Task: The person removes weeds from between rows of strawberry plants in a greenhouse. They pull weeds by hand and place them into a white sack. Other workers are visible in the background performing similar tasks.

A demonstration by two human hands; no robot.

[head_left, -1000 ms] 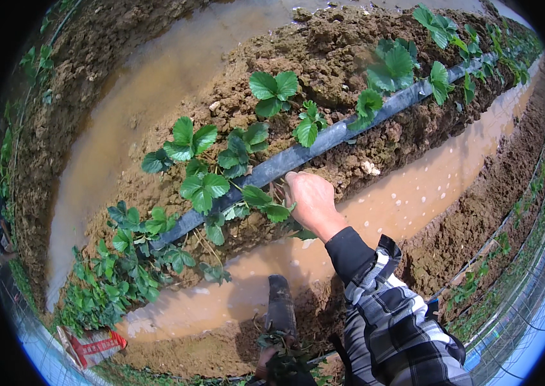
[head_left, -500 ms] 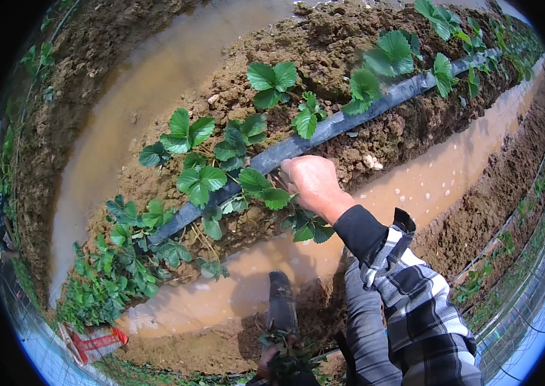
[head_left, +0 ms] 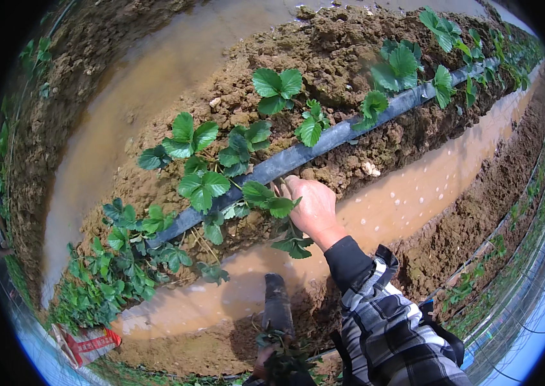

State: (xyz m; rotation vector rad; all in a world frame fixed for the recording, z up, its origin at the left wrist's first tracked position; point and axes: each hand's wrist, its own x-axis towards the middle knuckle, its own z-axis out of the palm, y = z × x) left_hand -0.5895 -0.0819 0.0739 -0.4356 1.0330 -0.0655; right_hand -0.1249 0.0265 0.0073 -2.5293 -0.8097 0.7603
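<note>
A black hose (head_left: 324, 143) is laid along the top of a raised soil bed (head_left: 343, 58); its long axis runs from the lower left of the frame to the upper right, bent slightly by the lens; its surface looks smooth and flat, dusted with mud in places. Small plants (head_left: 201, 183) with broad, toothed green leaves are set on both sides of the hose; the soil is brown, clumped and wet; muddy water (head_left: 414, 193) fills the furrows on either side of the bed, speckled with pale foam. The right hand (head_left: 312, 206) is placed at the centre of the frame, just below the hose, palm down, fingers together and pressed into the soil among the leaves of one plant (head_left: 271, 201); whether anything is clamped in it cannot be told, as the fingertips are hidden. Its arm is covered by a dark cuff and a checked sleeve (head_left: 388, 328). The left hand (head_left: 264, 360) is seen at the lower edge, closed around a bunch of seedlings (head_left: 282, 357); it is partly cut off and shadowed. A dark boot (head_left: 277, 302) stands in the water above it.
</note>
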